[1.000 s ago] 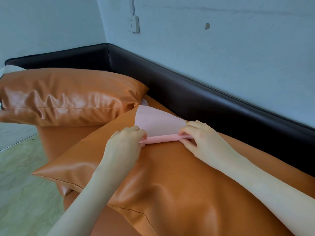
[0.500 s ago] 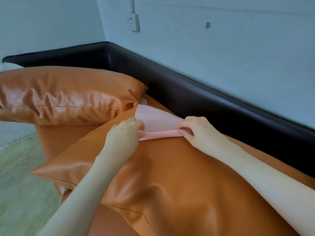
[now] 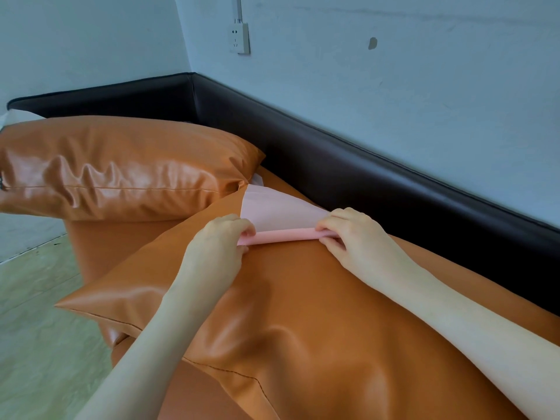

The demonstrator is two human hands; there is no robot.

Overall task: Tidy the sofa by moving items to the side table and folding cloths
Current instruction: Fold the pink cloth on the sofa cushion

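Observation:
A pale pink cloth (image 3: 277, 209) lies on top of a big orange leather cushion (image 3: 291, 301) on the sofa. Its near edge is turned into a tight pink roll (image 3: 285, 237). My left hand (image 3: 218, 247) pinches the roll's left end with curled fingers. My right hand (image 3: 357, 237) pinches the right end, fingertips on top of the roll. The cloth's far part tapers toward the gap between the two cushions, where its tip is hidden.
A second orange cushion (image 3: 121, 168) lies at the far left of the sofa. A black padded backrest (image 3: 333, 165) runs along the blue wall, which carries a socket (image 3: 239, 37). Pale green floor (image 3: 33, 298) shows at the left. No side table is in view.
Both hands kept hold of the cloth's rolled edge. The roll looks slightly thicker and the flat pink part beyond it smaller than a second ago.

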